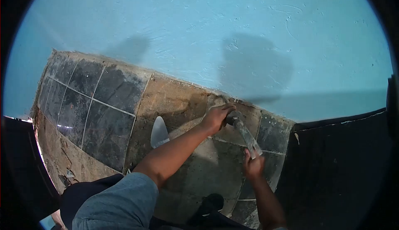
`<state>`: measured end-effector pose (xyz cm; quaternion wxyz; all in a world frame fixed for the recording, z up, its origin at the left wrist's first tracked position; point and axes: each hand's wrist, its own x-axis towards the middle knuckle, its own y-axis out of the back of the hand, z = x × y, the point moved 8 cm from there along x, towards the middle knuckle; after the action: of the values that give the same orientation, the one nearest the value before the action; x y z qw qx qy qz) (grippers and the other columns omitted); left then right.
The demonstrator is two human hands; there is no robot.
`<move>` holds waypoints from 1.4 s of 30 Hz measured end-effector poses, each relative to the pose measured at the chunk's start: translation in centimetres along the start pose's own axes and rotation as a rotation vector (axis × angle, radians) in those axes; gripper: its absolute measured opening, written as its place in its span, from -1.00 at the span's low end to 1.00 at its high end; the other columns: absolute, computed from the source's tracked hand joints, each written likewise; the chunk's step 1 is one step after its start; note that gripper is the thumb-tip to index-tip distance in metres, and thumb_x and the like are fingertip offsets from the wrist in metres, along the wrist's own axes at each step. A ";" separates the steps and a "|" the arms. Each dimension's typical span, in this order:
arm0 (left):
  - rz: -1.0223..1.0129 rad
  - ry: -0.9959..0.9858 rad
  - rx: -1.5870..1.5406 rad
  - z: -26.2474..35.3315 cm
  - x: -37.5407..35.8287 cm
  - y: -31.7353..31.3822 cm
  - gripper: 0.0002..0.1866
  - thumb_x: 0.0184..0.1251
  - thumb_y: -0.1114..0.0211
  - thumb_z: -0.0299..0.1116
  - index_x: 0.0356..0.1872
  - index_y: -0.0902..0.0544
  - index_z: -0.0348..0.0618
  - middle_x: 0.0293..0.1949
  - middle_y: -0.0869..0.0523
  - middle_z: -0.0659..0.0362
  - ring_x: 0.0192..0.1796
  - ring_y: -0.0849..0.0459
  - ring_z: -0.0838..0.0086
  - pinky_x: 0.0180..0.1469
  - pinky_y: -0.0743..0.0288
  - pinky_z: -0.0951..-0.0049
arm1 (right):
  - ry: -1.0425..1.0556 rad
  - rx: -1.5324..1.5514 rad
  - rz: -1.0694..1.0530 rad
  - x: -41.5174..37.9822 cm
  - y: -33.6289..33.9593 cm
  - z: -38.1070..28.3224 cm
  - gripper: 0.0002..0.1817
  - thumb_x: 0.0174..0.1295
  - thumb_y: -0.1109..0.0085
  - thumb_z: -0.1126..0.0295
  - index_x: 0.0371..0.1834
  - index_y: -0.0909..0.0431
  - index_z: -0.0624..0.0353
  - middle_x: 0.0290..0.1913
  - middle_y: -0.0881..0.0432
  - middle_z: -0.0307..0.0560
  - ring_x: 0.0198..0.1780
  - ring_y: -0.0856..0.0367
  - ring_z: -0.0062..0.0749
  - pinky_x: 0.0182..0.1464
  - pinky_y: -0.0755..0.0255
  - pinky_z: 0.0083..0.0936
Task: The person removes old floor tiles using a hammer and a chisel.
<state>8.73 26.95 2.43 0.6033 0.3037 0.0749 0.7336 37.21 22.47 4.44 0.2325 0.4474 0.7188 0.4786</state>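
My right hand (254,164) is closed round the worn handle of a hammer (246,135). The hammer's dark head (234,118) is right beside my left hand (217,118). That left hand is wrapped round what looks like a chisel (225,99), mostly hidden by the fingers; a bit of it shows near the foot of the wall. Under both hands is a bare, broken patch of floor (170,95) where tile is gone, brown and dusty. To the left of my forearm lies a trowel (158,132), its pale pointed blade showing and its handle hidden behind the arm.
A light blue wall (187,30) rises ahead and carries shadows. Dark square tiles (110,122) with pale joints cover the floor on the left. A black surface (328,163) is at the right. My dark shoe (214,202) shows at the bottom.
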 end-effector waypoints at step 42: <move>0.057 0.052 0.019 -1.0 -2.8 3.6 -0.45 0.06 -0.42 -0.63 0.18 -0.64 -0.10 0.29 -0.65 0.05 0.18 -0.72 0.08 0.21 -0.68 0.11 | -0.186 0.151 -0.206 -1.6 0.8 -4.7 -0.54 0.55 -0.06 0.04 0.22 -0.57 0.20 -0.16 -0.73 0.34 -0.13 -0.73 0.32 -0.13 -0.57 0.01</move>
<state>5.45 23.67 2.36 0.5771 0.2922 0.0887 0.7575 34.71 18.92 7.06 0.3119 0.4299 0.7701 0.3534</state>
